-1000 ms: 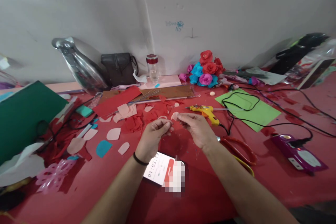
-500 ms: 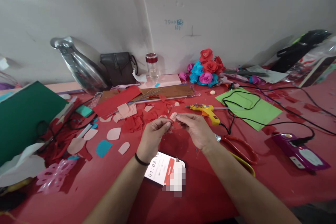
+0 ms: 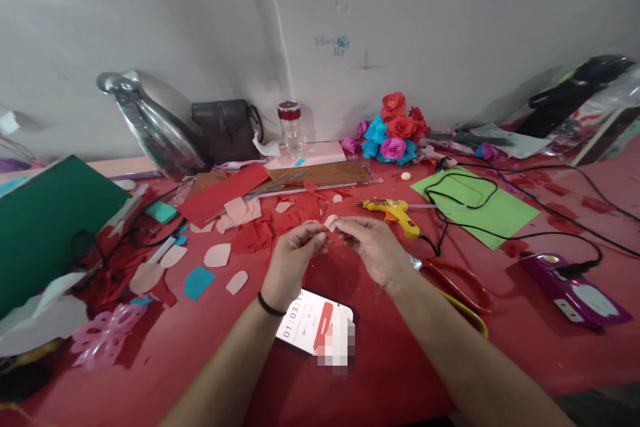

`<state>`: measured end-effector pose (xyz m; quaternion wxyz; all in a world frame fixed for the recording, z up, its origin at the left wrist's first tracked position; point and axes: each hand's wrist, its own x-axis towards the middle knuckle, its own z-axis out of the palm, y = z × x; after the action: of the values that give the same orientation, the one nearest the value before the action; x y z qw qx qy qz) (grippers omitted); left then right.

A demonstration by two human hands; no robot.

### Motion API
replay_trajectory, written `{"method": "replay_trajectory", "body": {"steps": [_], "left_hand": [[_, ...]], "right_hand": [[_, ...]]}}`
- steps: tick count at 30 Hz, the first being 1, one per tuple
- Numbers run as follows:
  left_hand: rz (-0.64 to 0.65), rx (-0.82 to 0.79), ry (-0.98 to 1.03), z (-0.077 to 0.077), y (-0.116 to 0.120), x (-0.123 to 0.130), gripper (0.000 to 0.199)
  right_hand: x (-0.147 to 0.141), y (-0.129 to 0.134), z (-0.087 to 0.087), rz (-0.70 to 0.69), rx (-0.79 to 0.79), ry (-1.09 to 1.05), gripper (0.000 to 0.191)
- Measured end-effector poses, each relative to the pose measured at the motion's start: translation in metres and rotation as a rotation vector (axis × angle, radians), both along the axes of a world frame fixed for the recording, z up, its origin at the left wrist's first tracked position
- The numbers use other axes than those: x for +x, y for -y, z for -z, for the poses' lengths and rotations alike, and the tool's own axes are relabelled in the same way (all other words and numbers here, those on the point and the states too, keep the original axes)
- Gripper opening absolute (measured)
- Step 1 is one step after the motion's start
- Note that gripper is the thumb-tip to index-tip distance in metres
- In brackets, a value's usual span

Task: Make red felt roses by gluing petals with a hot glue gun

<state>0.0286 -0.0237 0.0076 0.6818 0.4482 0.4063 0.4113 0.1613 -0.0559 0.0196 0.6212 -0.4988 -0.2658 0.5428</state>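
A small pale pink paper petal (image 3: pixel 330 221) is pinched between the fingertips of both hands, above the middle of the red table. My left hand (image 3: pixel 295 257) is closed at its lower left edge, thumb against forefinger. From the other side, my right hand (image 3: pixel 373 243) grips it with thumb and bent fingers. Loose pink petals (image 3: pixel 217 255) and a blue petal (image 3: pixel 199 283) lie flat to the left. Behind the hands are crumpled red paper pieces (image 3: pixel 253 235). Below my left wrist lies a phone (image 3: pixel 304 325) showing a timer.
A yellow glue gun (image 3: pixel 395 212) lies beyond my right hand, its cord crossing green paper (image 3: pixel 477 207). Red-handled scissors (image 3: pixel 460 283) sit by my right forearm, near a purple power strip (image 3: pixel 575 293). Paper flowers (image 3: pixel 395 133), a glass jar (image 3: pixel 291 130) and a metal jug (image 3: pixel 155 123) line the wall.
The pink petal tilts slightly differently between my fingertips. Both hands stay almost in the same place, and nothing on the table has moved.
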Motion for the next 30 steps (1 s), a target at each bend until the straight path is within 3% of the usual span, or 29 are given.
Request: {"method": "replay_trajectory", "body": {"steps": [22, 30], "left_hand": [[-0.016, 0.043, 0.055, -0.0023, 0.0007, -0.0006, 0.018], [-0.099, -0.206, 0.378, -0.0038, -0.0005, 0.0002, 0.026]], "right_hand": [[0.0004, 0.0008, 0.0006, -0.02, -0.004, -0.033, 0.016], [-0.0072, 0.0041, 0.007, -0.083, 0.039, 0.336, 0.017]]}}
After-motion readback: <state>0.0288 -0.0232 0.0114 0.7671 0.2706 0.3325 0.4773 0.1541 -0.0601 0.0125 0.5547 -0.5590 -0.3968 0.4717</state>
